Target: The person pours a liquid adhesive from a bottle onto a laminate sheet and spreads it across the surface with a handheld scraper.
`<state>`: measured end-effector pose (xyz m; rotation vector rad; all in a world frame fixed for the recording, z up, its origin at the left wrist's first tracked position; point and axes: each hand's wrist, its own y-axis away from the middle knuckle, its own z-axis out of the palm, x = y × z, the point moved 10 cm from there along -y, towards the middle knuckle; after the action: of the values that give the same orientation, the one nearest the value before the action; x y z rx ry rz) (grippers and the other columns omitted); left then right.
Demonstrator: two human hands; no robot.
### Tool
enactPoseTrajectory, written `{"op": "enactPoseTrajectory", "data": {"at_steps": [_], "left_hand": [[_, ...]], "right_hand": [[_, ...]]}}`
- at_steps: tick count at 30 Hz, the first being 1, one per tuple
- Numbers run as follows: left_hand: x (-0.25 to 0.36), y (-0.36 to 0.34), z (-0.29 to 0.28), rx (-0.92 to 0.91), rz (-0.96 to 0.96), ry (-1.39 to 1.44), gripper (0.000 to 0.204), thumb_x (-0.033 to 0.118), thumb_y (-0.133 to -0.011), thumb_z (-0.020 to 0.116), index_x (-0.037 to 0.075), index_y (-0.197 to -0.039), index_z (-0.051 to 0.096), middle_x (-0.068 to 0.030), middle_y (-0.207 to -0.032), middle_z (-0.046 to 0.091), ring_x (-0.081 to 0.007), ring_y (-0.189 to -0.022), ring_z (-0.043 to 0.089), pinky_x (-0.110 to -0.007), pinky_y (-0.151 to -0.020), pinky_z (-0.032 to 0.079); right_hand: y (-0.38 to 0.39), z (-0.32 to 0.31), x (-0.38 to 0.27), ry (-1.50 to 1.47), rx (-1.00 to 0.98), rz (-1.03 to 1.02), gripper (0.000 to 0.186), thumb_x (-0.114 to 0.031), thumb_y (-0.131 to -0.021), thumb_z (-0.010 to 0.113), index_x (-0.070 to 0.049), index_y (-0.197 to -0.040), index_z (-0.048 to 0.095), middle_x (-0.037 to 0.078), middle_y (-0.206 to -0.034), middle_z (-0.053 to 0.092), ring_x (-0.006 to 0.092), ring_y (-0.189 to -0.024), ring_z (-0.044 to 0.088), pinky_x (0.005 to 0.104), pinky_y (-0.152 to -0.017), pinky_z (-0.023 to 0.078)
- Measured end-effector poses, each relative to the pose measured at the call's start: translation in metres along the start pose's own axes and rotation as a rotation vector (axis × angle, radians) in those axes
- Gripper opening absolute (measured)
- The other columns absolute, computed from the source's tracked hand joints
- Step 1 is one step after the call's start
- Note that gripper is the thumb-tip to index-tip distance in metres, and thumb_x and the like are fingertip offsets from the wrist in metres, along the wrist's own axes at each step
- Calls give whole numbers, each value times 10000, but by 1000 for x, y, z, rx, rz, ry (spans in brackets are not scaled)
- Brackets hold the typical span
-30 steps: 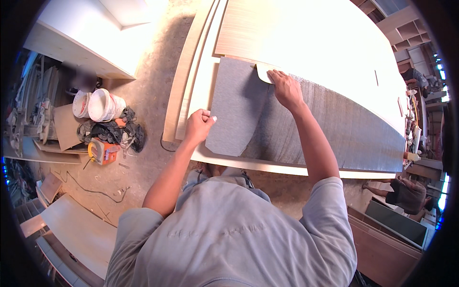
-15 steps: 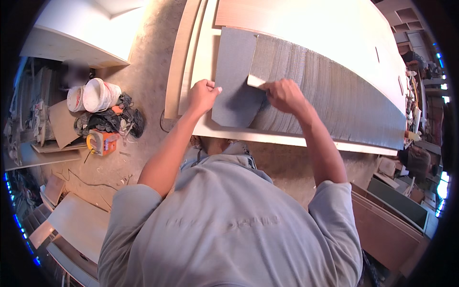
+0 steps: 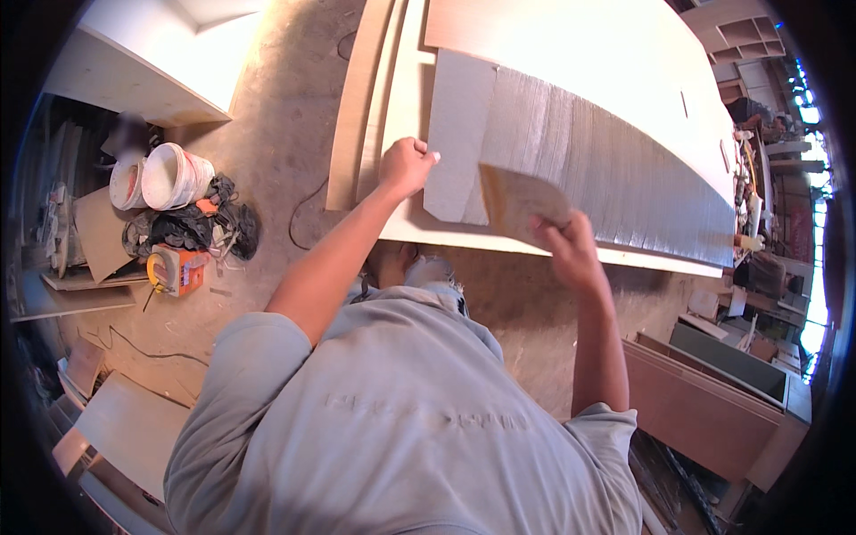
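Note:
My right hand (image 3: 571, 250) grips a flat, tan, trapezoid spreader (image 3: 522, 198) with a darker amber edge, its face turned up. The spreader hangs over the near part of a long grey sheet (image 3: 462, 134). Fine streaky lines (image 3: 606, 160) of a shiny wet-looking coat run across much of this sheet; its left end is smooth and plain. Beside the sheet's left edge, my left hand (image 3: 408, 168) is closed, the thumb tip pointing at that edge. Whether it holds anything is hidden. Under the sheet lies a pale board (image 3: 495, 239), showing along the near side.
More wooden boards (image 3: 361, 116) stick out at the left of the stack. A bright panel (image 3: 571, 36) lies beyond the sheet. On the floor at left are white buckets (image 3: 176, 174), black plastic bags (image 3: 183, 227) and an orange container (image 3: 183, 270). Wooden panels (image 3: 704, 406) lean at lower right.
My right hand has drawn the spreader off the smooth-streaked border, toward me and to the right, tilting its face into view. The left hand stays by the sheet's edge. The view has shifted slightly.

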<state>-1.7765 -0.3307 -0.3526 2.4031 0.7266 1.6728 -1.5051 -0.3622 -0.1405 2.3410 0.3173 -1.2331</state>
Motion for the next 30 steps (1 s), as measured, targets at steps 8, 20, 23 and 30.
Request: {"op": "enactPoseTrajectory", "data": {"at_steps": [8,20,23,30], "left_hand": [[-1,10,-11,113,33,126,255,254,-987,731,8,-1001,797,-126,-849,788,-258,-740,757,-406,-725,582],[-8,10,-3,-4,-142,345,183,160,-980,739,-22,-966,744,-52,-735,717,-113,-573,656,-308,-536,527],[-10,8,-2,-1,-129,334,181,161,-981,741,-19,-970,743,-47,-732,713,-108,-581,655,-297,-533,527],[-2,10,-3,-5,-124,346,175,154,-985,741,-19,-960,740,-41,-735,718,-105,-580,653,-294,-529,528]], "right_hand": [[-151,-13,-55,636,96,-212,355,-90,-1029,568,0,-1355,676,165,-1306,745,324,-1160,720,460,-979,555],[-254,26,-19,945,163,-537,457,-72,-1024,437,-63,-1415,673,163,-1500,645,350,-1372,621,450,-1132,524],[-244,16,-28,915,185,-544,468,-63,-1014,434,-66,-1416,672,167,-1489,651,353,-1362,628,454,-1117,534],[-264,7,-12,899,193,-529,447,-62,-996,466,-74,-1380,695,168,-1442,678,352,-1297,670,463,-1069,560]]}}
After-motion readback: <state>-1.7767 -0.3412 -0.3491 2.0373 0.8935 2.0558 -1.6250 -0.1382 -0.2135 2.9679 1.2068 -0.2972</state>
